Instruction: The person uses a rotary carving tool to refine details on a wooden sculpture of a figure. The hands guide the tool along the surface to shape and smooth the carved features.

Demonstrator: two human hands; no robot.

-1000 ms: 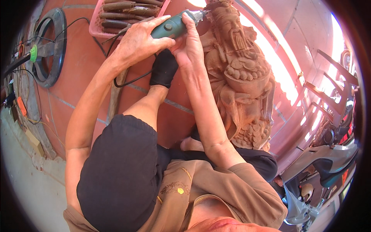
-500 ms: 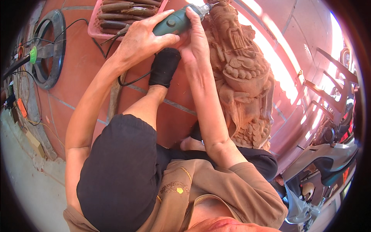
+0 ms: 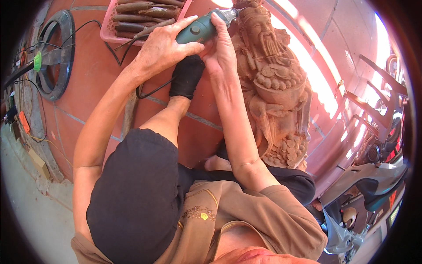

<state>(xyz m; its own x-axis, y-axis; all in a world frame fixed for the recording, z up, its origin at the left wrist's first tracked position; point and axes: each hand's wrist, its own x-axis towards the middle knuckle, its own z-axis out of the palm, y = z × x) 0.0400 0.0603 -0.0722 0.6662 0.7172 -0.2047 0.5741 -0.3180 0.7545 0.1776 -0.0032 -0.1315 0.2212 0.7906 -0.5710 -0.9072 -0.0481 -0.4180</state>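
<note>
A dark green rotary tool [image 3: 196, 31] with a grey nose is gripped between my two hands. My left hand [image 3: 165, 45] wraps the rear of its body, thumb along the side. Around the front part, my right hand [image 3: 220, 46] is closed, with its thumb near the nose. The tool's tip points at the head end of a carved brown figure [image 3: 276, 83], which lies on its back with a long beard and a bowl of round pieces. Whether the tip touches the carving cannot be made out. A black cord trails from the tool's rear.
A pink basket [image 3: 105, 33] of wooden-handled tools stands beyond my left hand. A round dark base [image 3: 66, 66] with a green-collared pole is at the left. My foot in a black sock [image 3: 187, 77] rests on the red tiles. A motorbike [image 3: 373, 180] and a chair [image 3: 373, 97] stand right.
Both hands and the rotary tool have shifted very slightly, the tool's tip a little lower. The carved figure lies where it was.
</note>
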